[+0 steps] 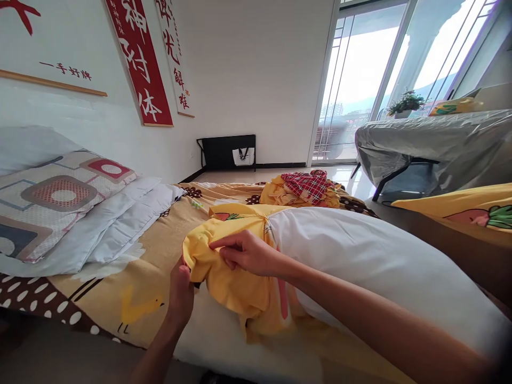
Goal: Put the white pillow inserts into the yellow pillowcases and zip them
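Observation:
A long white pillow (376, 256) lies across the bed in front of me, its near end partly inside a yellow pillowcase (232, 288). My right hand (246, 253) pinches the bunched yellow fabric from above, fingers closed on it. My left hand (181, 290) grips the pillowcase's lower left edge, fingers tucked under the cloth. The pillowcase shows a carrot print (226, 216) near its far end.
The bed carries a tan cartoon sheet (132, 298). A patterned pillow (48, 202) and folded pale quilts (116, 218) lie at left. A heap of yellow and red checked cloth (304, 189) sits at the far end. A covered grey table (432, 144) stands by the glass doors.

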`<state>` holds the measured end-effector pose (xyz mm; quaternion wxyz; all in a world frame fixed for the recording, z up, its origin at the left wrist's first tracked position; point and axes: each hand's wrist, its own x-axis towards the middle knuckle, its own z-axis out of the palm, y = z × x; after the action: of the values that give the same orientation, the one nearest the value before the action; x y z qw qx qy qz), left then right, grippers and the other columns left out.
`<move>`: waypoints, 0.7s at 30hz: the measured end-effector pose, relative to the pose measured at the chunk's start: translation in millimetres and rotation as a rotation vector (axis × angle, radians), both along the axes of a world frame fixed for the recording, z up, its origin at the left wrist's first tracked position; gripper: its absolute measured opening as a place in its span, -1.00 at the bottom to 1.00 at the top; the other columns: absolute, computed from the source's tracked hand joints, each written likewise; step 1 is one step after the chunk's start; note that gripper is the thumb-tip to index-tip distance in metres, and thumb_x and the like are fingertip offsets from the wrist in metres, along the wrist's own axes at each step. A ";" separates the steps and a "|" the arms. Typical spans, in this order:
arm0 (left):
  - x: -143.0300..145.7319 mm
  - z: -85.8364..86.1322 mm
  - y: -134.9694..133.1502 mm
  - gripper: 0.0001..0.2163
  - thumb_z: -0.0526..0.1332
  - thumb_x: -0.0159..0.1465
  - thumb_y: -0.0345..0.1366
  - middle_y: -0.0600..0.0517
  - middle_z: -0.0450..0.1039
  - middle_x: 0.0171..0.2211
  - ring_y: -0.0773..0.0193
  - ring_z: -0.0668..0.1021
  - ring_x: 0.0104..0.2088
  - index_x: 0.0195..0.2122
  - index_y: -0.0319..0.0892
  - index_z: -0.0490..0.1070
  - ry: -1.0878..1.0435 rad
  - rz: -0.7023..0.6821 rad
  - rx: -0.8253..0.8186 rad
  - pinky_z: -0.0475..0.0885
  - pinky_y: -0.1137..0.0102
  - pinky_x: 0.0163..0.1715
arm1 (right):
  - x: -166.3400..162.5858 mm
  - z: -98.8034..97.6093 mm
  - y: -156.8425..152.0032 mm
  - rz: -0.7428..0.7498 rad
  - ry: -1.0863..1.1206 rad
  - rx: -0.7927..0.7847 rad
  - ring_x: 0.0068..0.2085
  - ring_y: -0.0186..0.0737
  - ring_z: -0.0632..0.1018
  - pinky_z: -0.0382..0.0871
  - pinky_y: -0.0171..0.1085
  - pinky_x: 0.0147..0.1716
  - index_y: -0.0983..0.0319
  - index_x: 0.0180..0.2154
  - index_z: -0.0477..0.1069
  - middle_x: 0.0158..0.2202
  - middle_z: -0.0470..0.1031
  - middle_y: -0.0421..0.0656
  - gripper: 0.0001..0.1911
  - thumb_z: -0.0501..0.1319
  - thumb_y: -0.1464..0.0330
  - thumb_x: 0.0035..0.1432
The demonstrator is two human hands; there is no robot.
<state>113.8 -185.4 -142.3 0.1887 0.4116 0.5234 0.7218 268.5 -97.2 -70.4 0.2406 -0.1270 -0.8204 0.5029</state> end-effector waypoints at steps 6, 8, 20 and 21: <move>6.3 26.0 2.9 -0.72 0.38 0.05 -0.19 -0.02 0.58 -0.26 0.11 0.60 -0.21 -0.22 -0.16 0.52 -0.315 0.046 -0.114 0.54 0.41 -0.35 | 12.8 4.5 -7.6 -0.023 -0.102 0.271 -0.39 -0.37 0.38 0.27 -0.34 -0.31 0.27 0.07 0.43 -0.43 0.43 -0.22 -0.52 0.07 0.53 0.12; -2.4 32.5 7.3 -0.80 0.36 0.08 -0.31 -0.02 0.57 -0.25 0.14 0.60 -0.20 -0.24 -0.15 0.53 -0.475 0.020 -0.128 0.55 0.44 -0.33 | 27.7 6.4 -10.6 -0.134 -0.163 0.361 -0.31 -0.32 0.42 0.28 -0.31 -0.24 0.27 0.05 0.43 -0.30 0.48 -0.16 -0.55 0.11 0.50 0.11; -59.5 81.1 69.0 -0.92 0.17 0.21 -0.54 -0.01 0.46 -0.49 0.33 0.56 -0.48 -0.38 -0.31 0.43 -0.784 -0.038 -0.110 0.55 0.47 -0.43 | 125.5 -31.0 -41.0 -0.476 -0.541 0.355 -0.09 -0.05 0.50 0.33 -0.17 -0.10 0.24 -0.06 0.45 -0.09 0.52 -0.03 -0.64 0.13 0.27 0.13; -55.4 91.6 72.3 -0.91 0.16 0.21 -0.54 -0.01 0.47 -0.48 0.34 0.56 -0.48 -0.38 -0.31 0.43 -0.777 -0.054 -0.087 0.54 0.48 -0.43 | 122.2 -35.6 -38.6 -0.499 -0.506 0.367 0.00 0.00 0.47 0.30 -0.13 -0.01 0.27 -0.02 0.42 -0.01 0.48 0.01 -0.60 0.13 0.26 0.13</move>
<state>58.4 -113.2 -50.8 0.4092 0.1128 0.4320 0.7958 390.7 -135.7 -106.0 0.1641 -0.3972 -0.8739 0.2271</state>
